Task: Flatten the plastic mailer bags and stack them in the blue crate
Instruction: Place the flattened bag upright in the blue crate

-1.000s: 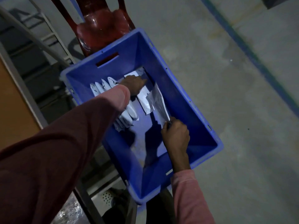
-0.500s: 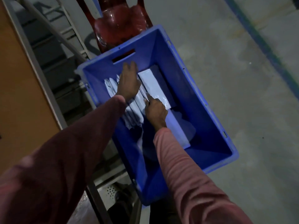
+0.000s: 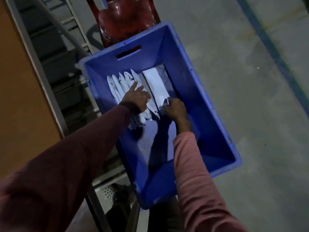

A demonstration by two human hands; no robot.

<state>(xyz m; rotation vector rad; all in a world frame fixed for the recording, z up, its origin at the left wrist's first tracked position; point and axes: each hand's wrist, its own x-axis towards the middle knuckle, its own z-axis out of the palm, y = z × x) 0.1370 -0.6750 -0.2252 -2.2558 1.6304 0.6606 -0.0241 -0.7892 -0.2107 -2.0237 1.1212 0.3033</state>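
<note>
Change: newest mailer (image 3: 157, 82), held up on end a second ago, now lies flat; this bag looks nearly placed.
Left hand (image 3: 136, 98): fingers straight, pressing down on mailer row (image 3: 120, 82).
Right hand (image 3: 175, 108): fingers curled, pinching near end of newest mailer.
Blue crate (image 3: 197, 91): holds overlapped mailer row at far left, newest mailer just right of it, touching.
Behind crate: red chair (image 3: 123, 15).

The newest mailer bag (image 3: 157, 84), held up crumpled a second ago, now lies flat on the floor of the blue crate (image 3: 197, 97), just beside the row of bags (image 3: 118, 84). The left hand (image 3: 136, 99) has drawn back from the row's far end to its middle, fingers straight on top. The right hand (image 3: 175, 108) has shifted right, away from the row, and pinches the flat bag's near end.
</note>
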